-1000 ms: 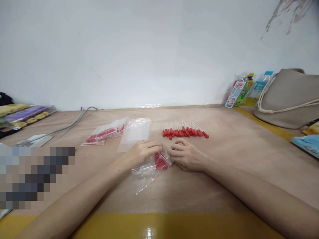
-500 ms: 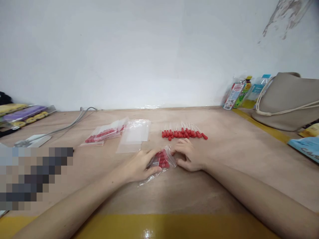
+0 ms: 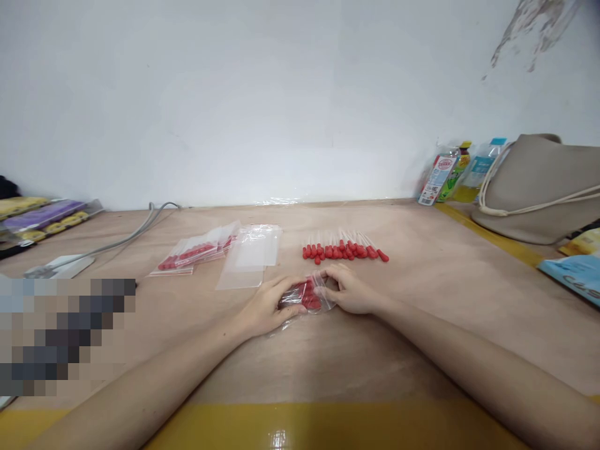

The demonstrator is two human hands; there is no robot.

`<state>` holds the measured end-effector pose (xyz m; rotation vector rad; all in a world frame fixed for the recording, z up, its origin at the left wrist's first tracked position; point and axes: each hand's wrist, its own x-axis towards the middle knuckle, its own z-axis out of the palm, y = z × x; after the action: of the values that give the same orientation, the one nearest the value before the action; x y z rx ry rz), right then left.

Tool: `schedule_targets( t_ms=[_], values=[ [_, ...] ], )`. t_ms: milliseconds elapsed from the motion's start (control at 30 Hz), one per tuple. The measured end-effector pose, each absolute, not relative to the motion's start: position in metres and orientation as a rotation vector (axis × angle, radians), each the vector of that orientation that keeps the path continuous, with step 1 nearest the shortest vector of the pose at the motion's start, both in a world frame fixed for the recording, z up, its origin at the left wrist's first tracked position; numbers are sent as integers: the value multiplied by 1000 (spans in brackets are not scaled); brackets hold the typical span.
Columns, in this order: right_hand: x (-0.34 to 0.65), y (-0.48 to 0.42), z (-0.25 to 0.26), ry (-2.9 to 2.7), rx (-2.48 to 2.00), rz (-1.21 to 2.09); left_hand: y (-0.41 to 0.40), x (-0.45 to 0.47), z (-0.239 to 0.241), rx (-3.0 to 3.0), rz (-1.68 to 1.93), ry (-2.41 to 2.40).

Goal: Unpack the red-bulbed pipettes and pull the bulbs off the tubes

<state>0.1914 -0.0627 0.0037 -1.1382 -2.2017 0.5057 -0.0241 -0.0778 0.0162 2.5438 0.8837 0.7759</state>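
Left fingers [image 3: 295, 309] grip my clear bag [image 3: 291, 296], right fingers [image 3: 335, 271] pinch its right edge; best to hold red tips [image 3: 310, 296] flat, plastic taut.

Seemingly a simple workroom. Bags of red pieces [image 3: 193, 251] lie on a table [image 3: 431, 275] against a marked white wall [image 3: 257, 112].

A pale wall [image 3: 225, 106] that rose behind a wood-brown table [image 3: 300, 369], a brownish patch [image 3: 534, 28] that marked it high on the right, a yellow strip [image 3: 225, 425] that edged the near side, a glint of light [image 3: 277, 439] that shone there
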Motion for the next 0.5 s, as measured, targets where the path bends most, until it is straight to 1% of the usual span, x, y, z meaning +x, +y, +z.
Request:
schedule_targets(
  t_ms=[167, 233, 400, 500],
  values=[
    [188, -63, 0, -2034, -996, 866, -77, -24, 15, 2550, 810, 895],
    [185, -63, 0, -1990, -943, 955, -77, -24, 15, 2551, 806, 899],
    [178, -60, 0, -1943, -993, 1042, -77, -23, 15, 2541, 807, 911],
    [179, -59, 1, -1932, -1073, 991, -76, -24, 13, 2517, 795, 917]
  ],
)
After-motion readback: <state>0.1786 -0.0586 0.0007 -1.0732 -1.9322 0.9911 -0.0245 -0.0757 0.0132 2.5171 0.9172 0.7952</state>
